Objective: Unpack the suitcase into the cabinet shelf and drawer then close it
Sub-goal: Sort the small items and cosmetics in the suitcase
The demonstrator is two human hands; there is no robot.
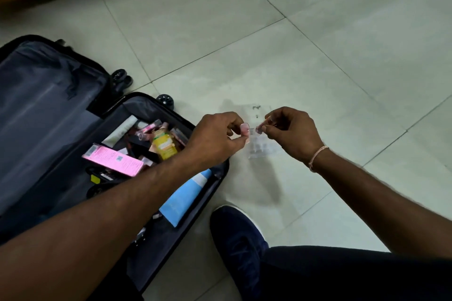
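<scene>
Early days: the suitcase (73, 129) lies open, full of toiletries; left hand (215, 137) and right hand (291, 132) each pinch a clear pouch (263, 145).

A person is crouching over a pale tiled floor (318, 32), both hands raised in front of them. The left hand (215, 137) and the right hand (291, 129) are each pinching an edge of a small clear plastic pouch (263, 146), which is hanging between them. To the left, a black suitcase (49, 105) is lying open, holding a pink box (113, 160), a yellow bottle (165, 143) and a light blue tube (186, 197). A dark blue shoe (238, 244) is resting just beside the suitcase.
</scene>
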